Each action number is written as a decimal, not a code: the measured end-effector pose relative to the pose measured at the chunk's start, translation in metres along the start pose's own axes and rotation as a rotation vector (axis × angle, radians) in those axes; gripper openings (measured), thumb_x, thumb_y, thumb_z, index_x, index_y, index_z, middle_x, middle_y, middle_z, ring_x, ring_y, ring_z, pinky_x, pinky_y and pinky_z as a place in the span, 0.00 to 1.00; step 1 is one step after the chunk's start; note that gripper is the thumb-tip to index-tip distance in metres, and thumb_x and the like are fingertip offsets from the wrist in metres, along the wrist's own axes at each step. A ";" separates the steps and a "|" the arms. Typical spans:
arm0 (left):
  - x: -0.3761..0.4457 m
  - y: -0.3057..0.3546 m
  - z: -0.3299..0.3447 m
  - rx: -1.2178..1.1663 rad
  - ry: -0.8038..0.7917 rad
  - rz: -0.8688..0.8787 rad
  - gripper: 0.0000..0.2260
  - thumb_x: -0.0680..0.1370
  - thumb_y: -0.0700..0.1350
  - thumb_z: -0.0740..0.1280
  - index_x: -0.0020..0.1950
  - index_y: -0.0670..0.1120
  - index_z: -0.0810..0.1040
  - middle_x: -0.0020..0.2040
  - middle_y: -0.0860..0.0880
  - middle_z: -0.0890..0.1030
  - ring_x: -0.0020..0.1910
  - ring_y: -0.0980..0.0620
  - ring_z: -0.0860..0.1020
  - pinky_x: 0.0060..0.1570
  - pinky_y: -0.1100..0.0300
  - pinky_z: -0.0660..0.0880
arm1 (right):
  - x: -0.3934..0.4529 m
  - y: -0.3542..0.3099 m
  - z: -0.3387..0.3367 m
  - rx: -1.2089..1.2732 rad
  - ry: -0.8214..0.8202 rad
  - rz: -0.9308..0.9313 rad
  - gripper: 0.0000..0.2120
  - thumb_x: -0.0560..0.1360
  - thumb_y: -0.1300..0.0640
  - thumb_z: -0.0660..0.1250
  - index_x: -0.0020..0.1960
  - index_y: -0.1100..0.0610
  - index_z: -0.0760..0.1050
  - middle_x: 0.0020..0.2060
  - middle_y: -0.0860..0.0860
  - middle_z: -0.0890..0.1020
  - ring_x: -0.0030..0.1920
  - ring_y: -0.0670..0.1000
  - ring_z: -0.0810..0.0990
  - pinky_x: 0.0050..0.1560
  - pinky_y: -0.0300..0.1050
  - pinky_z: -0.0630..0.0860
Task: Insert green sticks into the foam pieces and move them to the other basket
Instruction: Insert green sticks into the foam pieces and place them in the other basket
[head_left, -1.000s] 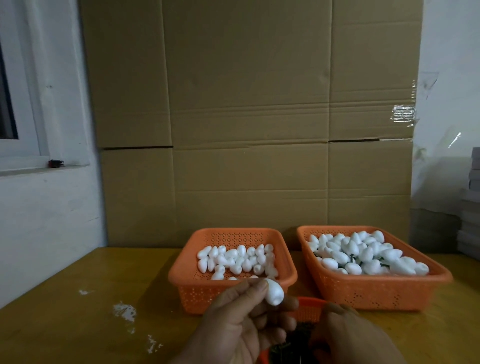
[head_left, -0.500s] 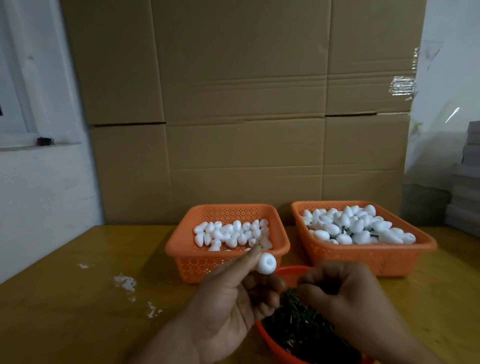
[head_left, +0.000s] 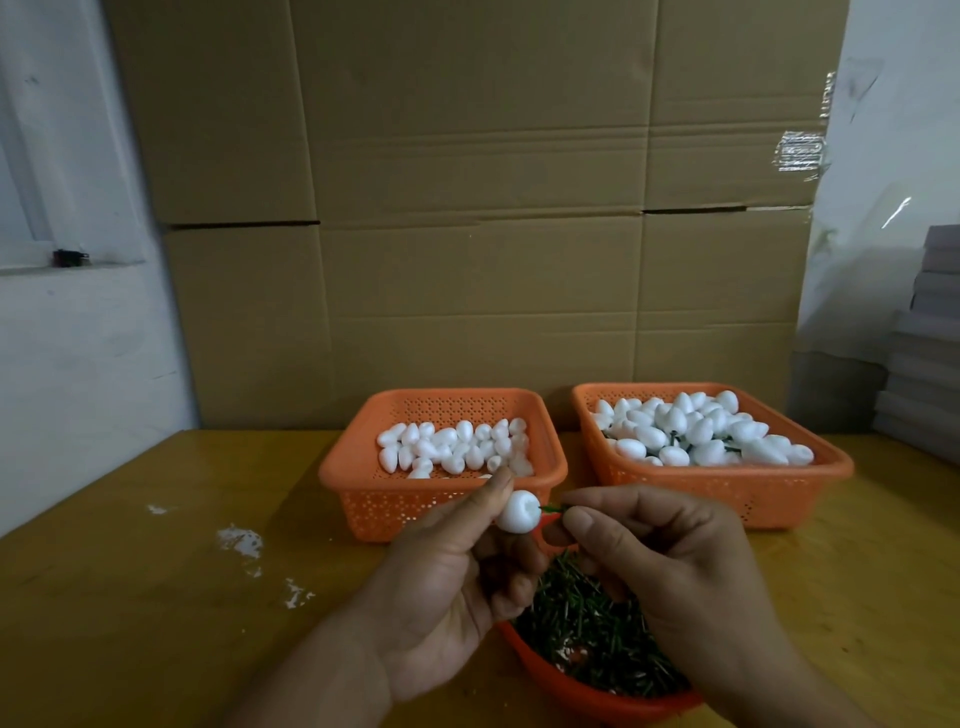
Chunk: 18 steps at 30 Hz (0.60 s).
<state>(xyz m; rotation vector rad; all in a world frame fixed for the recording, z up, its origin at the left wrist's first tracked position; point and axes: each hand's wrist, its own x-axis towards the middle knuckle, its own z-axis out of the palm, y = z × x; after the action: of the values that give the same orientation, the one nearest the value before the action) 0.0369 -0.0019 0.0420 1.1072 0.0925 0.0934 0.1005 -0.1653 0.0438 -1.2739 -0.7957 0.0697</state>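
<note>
Holding the foam piece (head_left: 517, 512) up between thumb and fingertips, our left hand (head_left: 441, 587) keeps it just in front of the left basket (head_left: 441, 499), its dimpled end turned toward our right hand (head_left: 670, 566). That hand pinches a green stick (head_left: 550, 508) between thumb and forefinger, the other fingers curled under, and the stick's tip sits right at the dimple. We cannot tell whether it has gone in at all.

We judge the foam piece to be almost weightless and soft-skinned: easy to dent if squeezed, easy to crumble if the stick goes in crooked. It is best held lightly round its widest part, with the dimple left clear, as we have it. The stick looks thin and fairly stiff, but pinched far from its tip it may bend or skid off the rounded surface, so a grip close to the tip and a straight push along the piece's long axis should serve.

Directly below the foam piece sits a round orange bowl (head_left: 545, 670) heaped with more green sticks. Behind the foam piece, the left basket holds plain white pieces. To the right of it and further back, the right basket (head_left: 727, 488) is piled higher with pieces, green stems showing among them, so we take it for the place where finished ones go. Everything rests on a yellow table (head_left: 156, 597), with white crumbs (head_left: 241, 538) to the left of the foam piece and cardboard boxes (head_left: 467, 208) stacked well behind it.
</note>
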 end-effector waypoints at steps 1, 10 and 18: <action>0.000 0.000 0.000 0.008 0.004 0.000 0.13 0.74 0.56 0.70 0.42 0.47 0.86 0.33 0.44 0.79 0.27 0.53 0.76 0.25 0.64 0.72 | 0.000 0.001 0.000 -0.012 0.000 -0.005 0.08 0.65 0.57 0.73 0.43 0.58 0.87 0.35 0.57 0.87 0.31 0.43 0.82 0.30 0.32 0.74; -0.001 -0.003 0.000 0.018 0.029 -0.013 0.17 0.73 0.56 0.71 0.50 0.43 0.81 0.32 0.43 0.78 0.26 0.52 0.74 0.23 0.64 0.71 | -0.001 0.004 -0.002 -0.150 -0.013 -0.067 0.06 0.68 0.54 0.73 0.44 0.50 0.87 0.37 0.52 0.88 0.36 0.47 0.85 0.36 0.34 0.78; -0.001 -0.003 -0.001 0.027 0.025 -0.004 0.18 0.70 0.57 0.74 0.48 0.43 0.79 0.31 0.43 0.77 0.25 0.52 0.73 0.22 0.65 0.70 | -0.004 0.008 0.000 -0.328 0.026 -0.171 0.07 0.67 0.47 0.74 0.44 0.43 0.87 0.37 0.47 0.87 0.39 0.50 0.87 0.40 0.50 0.83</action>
<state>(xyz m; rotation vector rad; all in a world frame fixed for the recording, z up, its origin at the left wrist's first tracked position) 0.0355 -0.0021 0.0387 1.1333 0.1189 0.1031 0.1004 -0.1651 0.0348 -1.5054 -0.9159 -0.2232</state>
